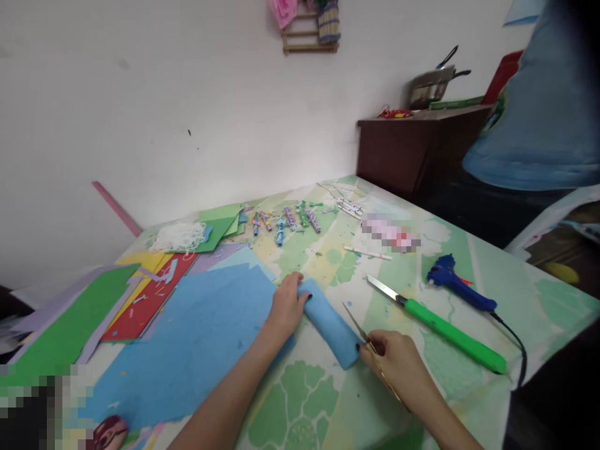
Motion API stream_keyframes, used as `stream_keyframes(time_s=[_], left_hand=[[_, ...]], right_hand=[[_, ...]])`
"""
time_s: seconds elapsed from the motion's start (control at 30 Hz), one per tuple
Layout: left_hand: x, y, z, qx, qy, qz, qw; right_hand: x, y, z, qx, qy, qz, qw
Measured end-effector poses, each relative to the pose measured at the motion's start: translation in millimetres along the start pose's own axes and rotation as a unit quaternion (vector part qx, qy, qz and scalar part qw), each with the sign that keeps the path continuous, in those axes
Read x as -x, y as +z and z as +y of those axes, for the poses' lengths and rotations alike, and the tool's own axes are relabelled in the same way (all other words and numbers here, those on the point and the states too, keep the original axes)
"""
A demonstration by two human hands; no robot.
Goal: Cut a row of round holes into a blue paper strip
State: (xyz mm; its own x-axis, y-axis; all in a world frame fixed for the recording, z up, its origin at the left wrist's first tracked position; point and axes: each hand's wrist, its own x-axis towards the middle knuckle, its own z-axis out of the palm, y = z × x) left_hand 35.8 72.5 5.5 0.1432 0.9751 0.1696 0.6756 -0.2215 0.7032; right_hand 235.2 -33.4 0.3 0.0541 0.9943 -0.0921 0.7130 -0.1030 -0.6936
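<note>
A folded or rolled strip of light blue felt-like material (330,328) lies slantwise on the table in front of me. My left hand (287,306) grips its far end, thumb on top. In my right hand (398,362) is a pair of scissors (355,320) with gold-coloured handles, the blades pointing away and to the left beside the strip. The right fingertips also touch the strip's near end. Left of my left forearm spreads a large blue sheet (187,337) of similar material.
A green utility knife (452,334) with its blade out and a blue glue gun (462,284) with a cord lie at right. Several small wrapped rolls (289,219), white string (175,237) and coloured sheets (154,290) lie farther back and left. A person (539,119) is at right.
</note>
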Motion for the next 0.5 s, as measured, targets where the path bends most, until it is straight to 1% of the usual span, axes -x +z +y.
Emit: stream_keyframes(time_s=[0.1, 0.17, 0.2, 0.23, 0.27, 0.33, 0.4, 0.43, 0.47, 0.5], left_hand=[[5.1, 0.3, -0.5, -0.04, 0.036, 0.008, 0.999], [19.0, 0.0, 4.3, -0.058, 0.069, -0.009, 0.996], [29.4, -0.3, 9.1, -0.062, 0.095, -0.029, 0.993], [41.5, -0.8, 15.2, -0.062, 0.129, -0.063, 0.988], [54.5, -1.3, 22.0, -0.057, 0.171, -0.111, 0.977], [78.4, -2.2, 34.2, -0.04, 0.256, -0.216, 0.941], [92.3, -2.8, 38.6, -0.035, 0.318, -0.296, 0.9], [93.5, -3.4, 36.5, -0.05, 0.332, -0.314, 0.888], [90.6, -4.5, 31.6, -0.071, 0.334, -0.316, 0.885], [83.8, -6.5, 24.3, -0.098, 0.321, -0.292, 0.896]], right_hand=[[0.7, 0.7, 6.9, -0.047, 0.019, 0.019, 0.999], [2.2, 0.3, 14.1, -0.087, 0.044, 0.012, 0.995], [3.4, -0.5, 17.7, -0.107, 0.056, 0.006, 0.993], [4.9, -1.5, 21.0, -0.126, 0.071, 0.003, 0.989], [6.7, -3.0, 23.8, -0.145, 0.086, -0.001, 0.986], [10.1, -6.9, 27.7, -0.187, 0.12, -0.009, 0.975], [12.9, -11.4, 29.2, -0.236, 0.148, -0.022, 0.96], [13.9, -13.7, 29.4, -0.261, 0.157, -0.025, 0.952], [14.7, -15.8, 29.3, -0.284, 0.166, -0.025, 0.944], [15.2, -17.8, 29.0, -0.302, 0.173, -0.02, 0.937]])
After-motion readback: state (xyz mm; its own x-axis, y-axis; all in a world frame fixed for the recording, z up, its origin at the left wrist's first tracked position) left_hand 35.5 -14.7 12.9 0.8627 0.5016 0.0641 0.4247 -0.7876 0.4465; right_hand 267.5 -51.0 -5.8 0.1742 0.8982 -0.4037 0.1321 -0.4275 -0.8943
